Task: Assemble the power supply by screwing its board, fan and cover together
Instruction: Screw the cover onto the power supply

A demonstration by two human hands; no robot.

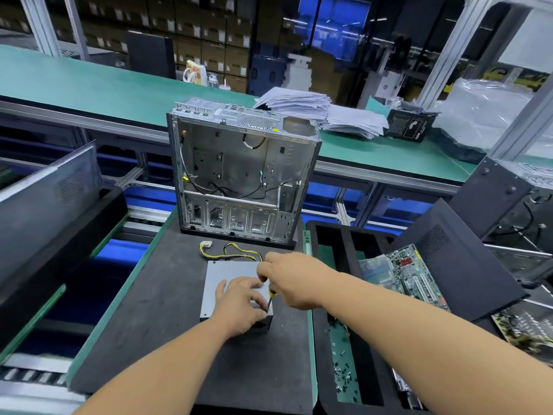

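From the head view, the power supply (230,283) lies on the counter (167,298), near the open case (239,175). The left hand (242,307) presses flat on its cover, likely steadying it; the right hand (291,280) grips a screwdriver (270,299) tipped at the near-right edge. Open room lies left.

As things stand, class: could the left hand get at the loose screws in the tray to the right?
Probably not easily. The left hand rests on the power supply, and the right hand with its screwdriver crosses between it and the screws.
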